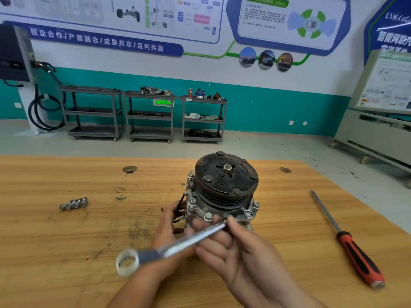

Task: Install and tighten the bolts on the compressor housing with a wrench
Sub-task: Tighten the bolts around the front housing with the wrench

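While the compressor (222, 196) stands upright on the wooden table (66, 252) with its pulley (226, 176) facing up, the left hand (171, 221) grasps the left side of the housing (195, 213) and steadies it. The right hand (240, 252) pinches the shank of the wrench (189, 238) between thumb and fingertips, close to the working end. That end lies at the front flange (224, 211), just beside a seated bolt (208, 216); the fingers hide whether it sits on the bolt head. The ring end points back toward the person and is blurred.

More bolts stand in the flange around the housing. A group of loose bolts (74, 203) lies on the table, well to the left. A screwdriver (347, 238) with a red and black handle lies to the right, well apart.

Handling notes:
- The compressor appears to be a heavy, rigid metal casting. It probably stays put under its own weight but may turn under wrench load. Hold it low on the housing, not by the pulley, which may spin.
- The wrench is stiff, smooth steel. A fingertip pinch suits running a bolt down; final tightening likely calls for a full grip farther out on the shank.
- The loose bolts are small and may roll.
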A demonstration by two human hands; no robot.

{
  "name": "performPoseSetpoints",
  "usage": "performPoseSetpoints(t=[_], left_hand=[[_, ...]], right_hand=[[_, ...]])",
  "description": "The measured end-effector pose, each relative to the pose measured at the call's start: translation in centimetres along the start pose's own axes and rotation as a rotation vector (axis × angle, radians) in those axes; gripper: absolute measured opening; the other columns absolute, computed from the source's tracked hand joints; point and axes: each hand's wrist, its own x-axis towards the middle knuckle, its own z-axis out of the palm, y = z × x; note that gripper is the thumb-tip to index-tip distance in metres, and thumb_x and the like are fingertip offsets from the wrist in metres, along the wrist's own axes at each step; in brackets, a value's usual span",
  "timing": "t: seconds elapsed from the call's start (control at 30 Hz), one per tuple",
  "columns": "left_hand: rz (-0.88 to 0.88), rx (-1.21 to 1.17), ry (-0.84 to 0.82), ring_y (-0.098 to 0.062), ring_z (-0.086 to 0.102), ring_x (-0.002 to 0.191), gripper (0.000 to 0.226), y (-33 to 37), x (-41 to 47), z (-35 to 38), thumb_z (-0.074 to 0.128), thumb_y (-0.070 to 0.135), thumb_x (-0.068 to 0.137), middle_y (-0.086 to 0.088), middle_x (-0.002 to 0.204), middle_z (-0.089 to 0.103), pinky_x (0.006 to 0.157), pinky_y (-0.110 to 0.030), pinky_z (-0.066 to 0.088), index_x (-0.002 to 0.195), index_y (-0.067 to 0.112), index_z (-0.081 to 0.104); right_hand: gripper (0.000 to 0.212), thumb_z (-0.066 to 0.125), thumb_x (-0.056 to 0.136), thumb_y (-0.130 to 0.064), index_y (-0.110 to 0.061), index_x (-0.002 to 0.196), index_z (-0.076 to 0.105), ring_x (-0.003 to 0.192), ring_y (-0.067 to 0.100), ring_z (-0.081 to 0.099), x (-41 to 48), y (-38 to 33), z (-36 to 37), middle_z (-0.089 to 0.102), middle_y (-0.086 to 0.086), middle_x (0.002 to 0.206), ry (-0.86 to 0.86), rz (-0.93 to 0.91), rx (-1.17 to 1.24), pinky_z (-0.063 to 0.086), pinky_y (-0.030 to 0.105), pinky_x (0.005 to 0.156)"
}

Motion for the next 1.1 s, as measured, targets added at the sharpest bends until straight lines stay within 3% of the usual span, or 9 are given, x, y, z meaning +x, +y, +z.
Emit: performPoseSetpoints(t=[0.1,0.27,0.4,0.5,0.57,0.63,0.77,0.9,1.1], left_hand=[[-0.005,0.006,-0.008,-0.004,0.059,0.111,0.074,-0.2,0.2,0.2,0.071,0.055,0.052,0.005,0.119,0.062,0.092,-0.016,0.046,0.120,0.036,0.047],[-0.006,0.059,0.003,0.015,0.056,0.097,0.074,0.4,0.0,0.1,0.063,0.064,0.051,0.011,0.107,0.060,0.078,-0.008,0.046,0.118,0.037,0.045],[-0.020,-0.015,-0.033,-0.018,0.063,0.106,0.095,0.5,-0.3,-0.1,0.086,0.050,0.037,0.010,0.123,0.054,0.086,-0.040,0.056,0.122,0.044,0.043],[-0.029,0.008,-0.054,-0.018,0.060,0.111,0.098,0.8,-0.3,-0.3,0.088,0.053,0.037,0.010,0.129,0.050,0.092,-0.042,0.053,0.122,0.048,0.039],[-0.034,0.021,-0.058,-0.014,0.058,0.112,0.099,0.8,-0.2,-0.3,0.094,0.049,0.040,0.013,0.130,0.049,0.091,-0.033,0.052,0.122,0.050,0.038],[-0.039,0.019,-0.064,-0.012,0.056,0.113,0.097,0.9,-0.3,-0.4,0.094,0.046,0.043,0.017,0.130,0.048,0.091,-0.030,0.051,0.122,0.051,0.037],[-0.048,0.021,-0.067,-0.018,0.054,0.118,0.095,1.2,-0.4,-0.4,0.092,0.040,0.047,0.013,0.131,0.048,0.098,-0.040,0.049,0.122,0.050,0.036],[-0.048,0.000,-0.076,-0.009,0.054,0.112,0.096,1.4,-0.4,-0.5,0.085,0.052,0.037,0.015,0.131,0.046,0.086,-0.020,0.048,0.119,0.054,0.036],[-0.059,-0.007,-0.078,-0.015,0.058,0.111,0.101,1.5,-0.5,-0.5,0.085,0.069,0.032,0.021,0.126,0.047,0.089,-0.033,0.053,0.119,0.057,0.036]], right_hand=[[0.029,0.044,0.088,-0.015,0.006,0.102,0.058,0.075,0.033,0.071,1.3,0.4,1.3,0.069,0.029,0.094,0.022,-0.087,0.144,0.059,0.036,0.054],[0.029,0.052,0.071,-0.015,0.002,0.081,0.073,0.063,0.031,0.071,0.3,1.3,1.1,0.071,0.024,0.082,0.053,-0.114,0.210,0.055,0.036,0.043],[0.030,0.056,0.073,-0.024,-0.002,0.073,0.077,0.047,0.028,0.065,-2.5,1.0,-2.3,0.065,0.015,0.057,0.192,-0.015,0.039,0.050,0.039,0.046],[0.057,0.093,0.044,-0.028,0.005,0.086,0.074,0.058,0.032,0.067,-4.3,0.7,-4.5,0.067,0.020,0.067,0.101,0.051,-0.243,0.051,0.036,0.053],[0.072,0.093,0.027,-0.048,-0.007,0.085,0.078,0.070,0.017,0.070,-5.7,0.5,-5.6,0.073,0.004,0.077,-0.014,0.127,-0.492,0.051,0.021,0.063],[0.069,0.084,0.044,-0.060,-0.011,0.090,0.072,0.063,0.006,0.062,-6.5,-0.7,-5.6,0.067,-0.009,0.070,-0.111,0.149,-0.744,0.044,0.013,0.062],[0.024,0.052,0.089,-0.038,-0.016,0.085,0.057,0.060,0.007,0.050,-6.9,-6.5,-6.1,0.056,-0.005,0.065,-0.008,-0.103,-1.208,0.040,0.016,0.060],[0.021,0.038,0.080,-0.053,-0.043,0.085,0.055,0.068,0.004,0.048,-5.6,-12.5,-5.2,0.056,-0.009,0.076,0.026,-0.229,-1.888,0.040,0.019,0.067],[0.026,0.033,0.084,-0.059,-0.044,0.082,0.054,0.084,0.011,0.055,-1.5,-16.2,-3.3,0.060,-0.010,0.087,-0.063,-0.055,-2.288,0.046,0.035,0.081]])
